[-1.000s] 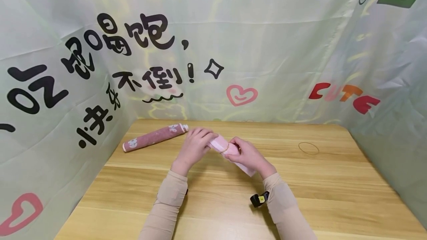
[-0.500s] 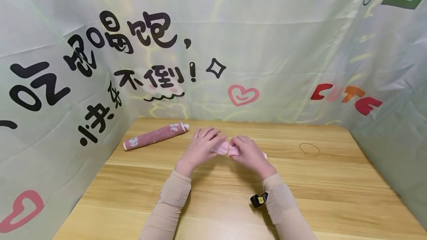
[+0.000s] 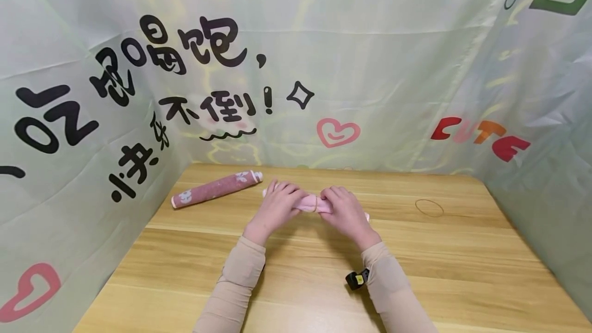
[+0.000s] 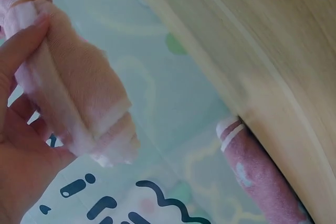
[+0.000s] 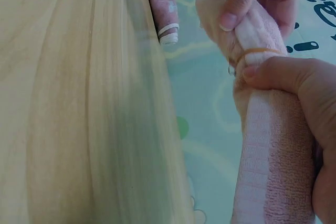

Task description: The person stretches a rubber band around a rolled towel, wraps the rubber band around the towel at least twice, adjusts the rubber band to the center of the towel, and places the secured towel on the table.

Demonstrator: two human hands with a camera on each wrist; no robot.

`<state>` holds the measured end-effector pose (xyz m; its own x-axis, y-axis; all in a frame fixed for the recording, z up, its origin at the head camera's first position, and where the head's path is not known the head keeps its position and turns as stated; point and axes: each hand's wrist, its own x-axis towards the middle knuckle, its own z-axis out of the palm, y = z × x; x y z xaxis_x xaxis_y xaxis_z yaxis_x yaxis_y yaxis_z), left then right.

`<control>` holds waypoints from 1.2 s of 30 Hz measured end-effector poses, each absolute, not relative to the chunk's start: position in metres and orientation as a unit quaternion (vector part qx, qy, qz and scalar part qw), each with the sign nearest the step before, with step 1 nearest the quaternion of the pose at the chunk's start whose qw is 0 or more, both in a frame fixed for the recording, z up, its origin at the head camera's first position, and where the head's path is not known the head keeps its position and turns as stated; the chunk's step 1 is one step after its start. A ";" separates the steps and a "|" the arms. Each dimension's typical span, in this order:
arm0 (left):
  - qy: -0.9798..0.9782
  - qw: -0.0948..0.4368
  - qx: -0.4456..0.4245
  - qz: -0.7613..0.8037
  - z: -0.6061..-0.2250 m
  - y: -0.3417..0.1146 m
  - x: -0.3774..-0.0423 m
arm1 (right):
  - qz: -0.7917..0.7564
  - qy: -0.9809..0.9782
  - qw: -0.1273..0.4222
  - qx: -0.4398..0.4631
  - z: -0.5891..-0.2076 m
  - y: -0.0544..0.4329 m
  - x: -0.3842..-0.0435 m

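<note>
A rolled pink towel [image 3: 303, 203] is held crosswise above the table between both hands. One rubber band [image 5: 261, 51] circles its middle and draws it in there. My left hand [image 3: 277, 208] grips the left half, its thumb [image 4: 25, 43] lying along the pale border near the band. On the other side, my right hand [image 3: 346, 216] grips the roll, with the thumb [image 5: 275, 73] pressed right beside the band. The towel's left end, seen in the left wrist view, shows loose layered folds.
A darker pink rolled towel [image 3: 215, 190] with pale patterns lies at the back left of the wooden table [image 3: 305, 281]. Another rubber band [image 3: 429, 208] lies flat at the right. Printed cloth walls [image 3: 388, 76] stand behind and at both sides.
The pink towel has turned from a slant to nearly level. My left hand has shifted slightly right and lower around it; both hands keep hold. The darker towel and loose band stay put.
</note>
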<state>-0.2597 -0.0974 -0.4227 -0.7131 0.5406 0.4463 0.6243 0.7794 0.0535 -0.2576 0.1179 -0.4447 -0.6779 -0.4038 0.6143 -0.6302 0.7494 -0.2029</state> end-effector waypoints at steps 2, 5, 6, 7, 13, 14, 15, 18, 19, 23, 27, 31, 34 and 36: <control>-0.920 0.211 -0.313 -0.102 -0.422 -0.097 -0.260 | 0.208 -0.894 0.282 0.281 -0.446 0.118 -0.258; -0.920 0.212 -0.313 -0.101 -0.422 -0.098 -0.260 | 0.211 -0.893 0.286 0.276 -0.447 0.119 -0.258; -0.920 0.212 -0.314 -0.101 -0.422 -0.098 -0.260 | 0.211 -0.892 0.287 0.277 -0.447 0.119 -0.258; -0.919 0.213 -0.315 -0.101 -0.422 -0.098 -0.260 | 0.211 -0.892 0.288 0.277 -0.447 0.119 -0.258; -0.912 0.241 -0.320 -0.095 -0.424 -0.099 -0.261 | 0.210 -0.890 0.284 0.289 -0.447 0.118 -0.258; -0.909 0.249 -0.321 -0.092 -0.424 -0.099 -0.262 | 0.215 -0.890 0.278 0.291 -0.447 0.118 -0.258; -0.907 0.256 -0.322 -0.090 -0.424 -0.099 -0.262 | 0.221 -0.890 0.271 0.294 -0.447 0.118 -0.258; -0.899 0.278 -0.327 -0.088 -0.426 -0.101 -0.263 | 0.251 -0.887 0.243 0.302 -0.446 0.117 -0.257; -0.896 0.283 -0.330 -0.089 -0.426 -0.101 -0.264 | 0.261 -0.886 0.233 0.305 -0.445 0.117 -0.256; -0.886 0.298 -0.342 -0.097 -0.426 -0.103 -0.265 | 0.288 -0.880 0.208 0.314 -0.445 0.116 -0.256; -0.877 0.309 -0.354 -0.103 -0.425 -0.104 -0.265 | 0.295 -0.877 0.198 0.323 -0.444 0.117 -0.254; -0.868 0.314 -0.368 -0.111 -0.423 -0.106 -0.266 | 0.288 -0.873 0.194 0.343 -0.443 0.117 -0.253; -0.867 0.306 -0.376 -0.116 -0.422 -0.106 -0.265 | 0.277 -0.870 0.198 0.356 -0.443 0.117 -0.253; -0.869 0.296 -0.378 -0.119 -0.420 -0.106 -0.265 | 0.276 -0.870 0.195 0.358 -0.443 0.116 -0.253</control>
